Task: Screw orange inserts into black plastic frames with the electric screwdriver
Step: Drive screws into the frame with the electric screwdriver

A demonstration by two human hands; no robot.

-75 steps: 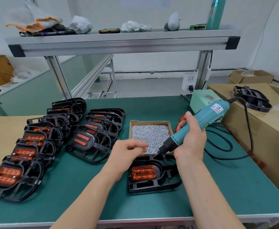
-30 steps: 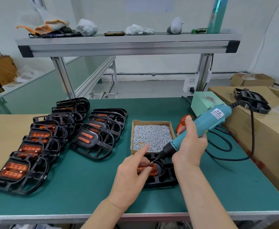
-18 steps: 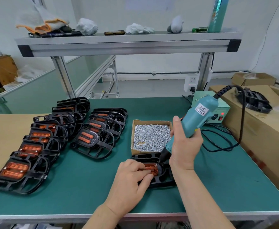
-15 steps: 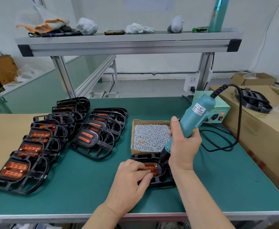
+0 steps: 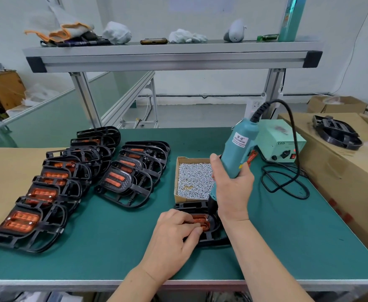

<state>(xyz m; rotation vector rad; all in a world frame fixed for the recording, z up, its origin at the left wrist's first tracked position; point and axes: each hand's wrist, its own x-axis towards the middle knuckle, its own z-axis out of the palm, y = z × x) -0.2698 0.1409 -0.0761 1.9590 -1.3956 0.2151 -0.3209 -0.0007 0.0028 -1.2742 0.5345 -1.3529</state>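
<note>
Two hands share the work: the left hand (image 5: pixel 174 238) curls its fingers (image 5: pixel 191 221) onto the ribbed orange plastic insert (image 5: pixel 203 224), steadying its black plastic frame (image 5: pixel 213 239). Just beyond them, the right hand (image 5: pixel 233 190) grips the teal electric screwdriver (image 5: pixel 237 149), bit down.

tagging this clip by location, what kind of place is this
Probably a small factory assembly bench: rows of black frames with orange inserts lie on the green mat, a box of screws sits open, and the right hand grips a corded electric screwdriver.
</note>
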